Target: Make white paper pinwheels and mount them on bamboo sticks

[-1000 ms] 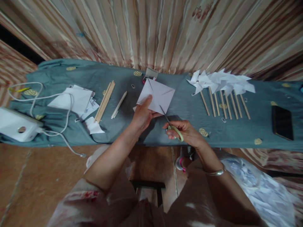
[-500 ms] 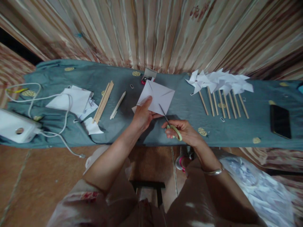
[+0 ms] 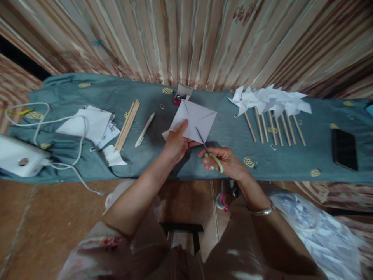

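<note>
My left hand [image 3: 176, 146] pinches a square sheet of white paper [image 3: 196, 116] at its lower edge, thumb on top and fingers beneath. Slits run inward from corners of the sheet. In my right hand [image 3: 223, 161] is a pair of scissors [image 3: 215, 162] with pale green handles. One blade lies over the paper near its lower right corner, pointing toward the middle; the other blade is hidden. Just behind the paper stands a small open box [image 3: 181, 95] of metal pins or tacks. A white pen [image 3: 145, 129] lies to the left of my left hand.
Wooden sticks [image 3: 127, 125] and loose white papers [image 3: 90, 122] lie on the left, beside a white device [image 3: 21, 155] with cables. Paper pinwheels [image 3: 274, 102] on sticks are lined up at right, a black phone [image 3: 344, 149] beyond. A plastic bag [image 3: 317, 229] sits below the table.
The paper has shifted very slightly to the right at its right corner. Both hands and the scissors stay almost where they were.
</note>
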The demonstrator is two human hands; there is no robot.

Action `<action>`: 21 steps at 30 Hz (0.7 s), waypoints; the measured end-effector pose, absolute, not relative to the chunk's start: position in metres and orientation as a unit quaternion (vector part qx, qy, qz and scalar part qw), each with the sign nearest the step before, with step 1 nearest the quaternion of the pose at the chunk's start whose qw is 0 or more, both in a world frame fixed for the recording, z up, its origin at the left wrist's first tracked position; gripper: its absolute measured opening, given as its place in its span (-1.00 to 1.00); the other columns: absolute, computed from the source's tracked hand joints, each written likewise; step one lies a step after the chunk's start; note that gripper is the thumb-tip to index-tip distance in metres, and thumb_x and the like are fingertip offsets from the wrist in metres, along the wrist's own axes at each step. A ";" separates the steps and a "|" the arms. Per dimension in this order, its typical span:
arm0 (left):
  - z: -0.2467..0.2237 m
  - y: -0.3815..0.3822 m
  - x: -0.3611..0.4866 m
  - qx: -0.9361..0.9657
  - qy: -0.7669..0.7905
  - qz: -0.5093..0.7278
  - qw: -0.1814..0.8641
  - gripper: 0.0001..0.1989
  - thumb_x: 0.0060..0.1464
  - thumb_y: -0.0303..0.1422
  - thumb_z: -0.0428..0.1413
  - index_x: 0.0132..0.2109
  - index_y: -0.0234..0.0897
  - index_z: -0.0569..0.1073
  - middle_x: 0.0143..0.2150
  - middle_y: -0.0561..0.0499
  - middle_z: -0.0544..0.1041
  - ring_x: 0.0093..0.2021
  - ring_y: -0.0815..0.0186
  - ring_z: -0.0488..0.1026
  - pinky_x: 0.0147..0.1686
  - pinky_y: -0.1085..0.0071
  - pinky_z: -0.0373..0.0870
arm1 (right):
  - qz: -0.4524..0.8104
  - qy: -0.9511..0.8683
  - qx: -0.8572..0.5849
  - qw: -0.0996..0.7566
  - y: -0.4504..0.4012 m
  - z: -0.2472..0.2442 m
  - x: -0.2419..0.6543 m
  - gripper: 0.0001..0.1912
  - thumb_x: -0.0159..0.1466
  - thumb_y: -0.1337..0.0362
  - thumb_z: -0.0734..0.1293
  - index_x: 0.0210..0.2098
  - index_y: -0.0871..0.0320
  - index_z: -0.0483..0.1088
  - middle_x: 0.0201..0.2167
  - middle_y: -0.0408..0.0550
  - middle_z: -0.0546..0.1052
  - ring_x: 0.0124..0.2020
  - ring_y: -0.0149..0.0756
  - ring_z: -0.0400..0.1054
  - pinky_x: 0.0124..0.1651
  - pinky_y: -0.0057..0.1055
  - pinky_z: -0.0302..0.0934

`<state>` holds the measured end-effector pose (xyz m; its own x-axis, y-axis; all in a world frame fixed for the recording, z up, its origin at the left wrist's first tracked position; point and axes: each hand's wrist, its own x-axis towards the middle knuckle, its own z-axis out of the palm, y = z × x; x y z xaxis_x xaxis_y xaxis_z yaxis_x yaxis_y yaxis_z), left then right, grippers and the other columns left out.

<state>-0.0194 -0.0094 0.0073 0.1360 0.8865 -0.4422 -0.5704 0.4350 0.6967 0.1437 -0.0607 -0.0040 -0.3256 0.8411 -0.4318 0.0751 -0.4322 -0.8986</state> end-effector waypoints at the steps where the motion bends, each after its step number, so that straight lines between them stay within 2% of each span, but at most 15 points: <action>1: 0.008 -0.009 -0.019 0.183 0.428 0.499 0.731 -0.80 0.37 -0.37 -0.04 -0.07 -0.28 0.47 -0.36 -0.01 0.61 -0.28 0.17 0.63 -0.10 0.14 0.58 | 0.677 -0.451 -0.507 0.285 -0.061 -0.004 0.143 -0.49 -0.14 -0.08 0.63 -0.40 0.15 0.51 -0.63 -0.24 0.46 -0.59 -0.47 0.33 -0.48 -0.50 0.28; 7: 0.011 -0.009 -0.020 0.176 0.432 0.499 0.731 -0.79 0.37 -0.39 -0.05 -0.06 -0.29 0.48 -0.34 -0.02 0.61 -0.35 0.21 0.62 -0.15 0.19 0.59 | 0.672 -0.453 -0.509 0.290 -0.061 -0.005 0.142 -0.49 -0.15 -0.08 0.63 -0.42 0.16 0.51 -0.66 -0.25 0.44 -0.62 -0.49 0.28 -0.52 -0.53 0.20; 17: 0.008 -0.011 -0.018 0.181 0.428 0.493 0.736 -0.77 0.38 -0.37 -0.05 -0.03 -0.27 0.49 -0.36 0.01 0.61 -0.33 0.26 0.62 -0.21 0.33 0.61 | 0.659 -0.469 -0.511 0.290 -0.060 -0.001 0.141 -0.45 -0.12 -0.16 0.59 -0.40 0.16 0.49 -0.65 -0.26 0.41 -0.61 -0.49 0.27 -0.50 -0.50 0.21; 21: 0.008 -0.011 -0.020 0.178 0.425 0.493 0.738 -0.78 0.36 -0.34 0.00 0.01 -0.28 0.49 -0.33 -0.02 0.63 -0.30 0.22 0.63 -0.19 0.31 0.60 | 0.657 -0.471 -0.510 0.293 -0.060 -0.001 0.139 -0.45 -0.13 -0.17 0.59 -0.43 0.15 0.47 -0.66 -0.26 0.40 -0.63 -0.50 0.25 -0.52 -0.49 0.21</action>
<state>-0.0195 -0.0107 0.0077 0.1528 0.8790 -0.4517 -0.5768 0.4504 0.6815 0.1392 -0.0596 -0.0006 -0.3084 0.8661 -0.3934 0.0943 -0.3837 -0.9186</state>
